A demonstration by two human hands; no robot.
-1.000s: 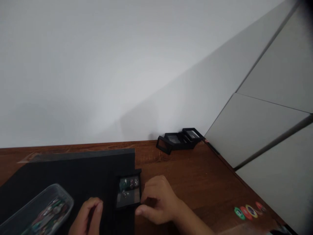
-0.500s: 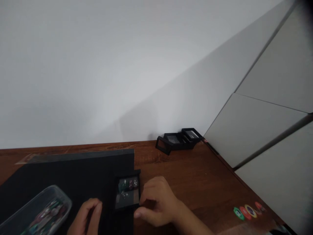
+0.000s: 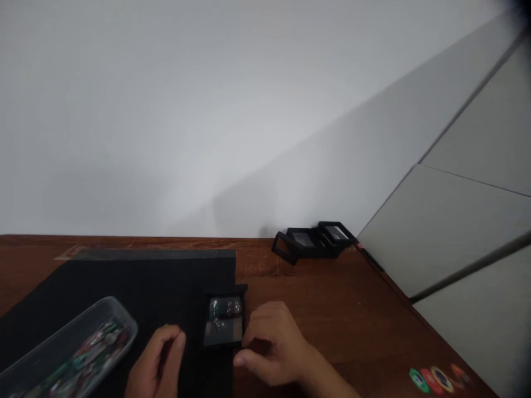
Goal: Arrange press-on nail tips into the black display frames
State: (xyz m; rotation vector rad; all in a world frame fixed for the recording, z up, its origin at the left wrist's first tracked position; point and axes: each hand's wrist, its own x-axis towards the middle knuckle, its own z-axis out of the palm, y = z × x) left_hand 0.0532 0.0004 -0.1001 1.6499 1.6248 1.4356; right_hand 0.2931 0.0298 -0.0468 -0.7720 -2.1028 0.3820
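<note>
My left hand (image 3: pixel 156 362) is over the black mat, its thumb and forefinger pinched together. Whatever may be between those tips is too small to make out. My right hand (image 3: pixel 276 345) rests beside the right edge of a small black-framed display case (image 3: pixel 224 330); its fingers are curled, with a gap between them and the thumb. The fingertips are at or very near the frame, and I cannot tell whether they touch. Several shiny green, reddish and clear pieces show in the case's window. Left of my left hand, a clear plastic tub (image 3: pixel 124 315) holds many small glossy coloured pieces.
The black mat (image 3: pixel 166 282) is spread on a brown wooden table (image 3: pixel 332 309). More black frames (image 3: pixel 315 243) lie by the white wall at the back right. Round coloured stickers (image 3: pixel 440 379) are near the right edge, beside pale panels (image 3: pixel 468 237).
The whole view has shifted, so the table, tub and case appear slightly further right. Both hands keep nearly the same pose beside the case.
</note>
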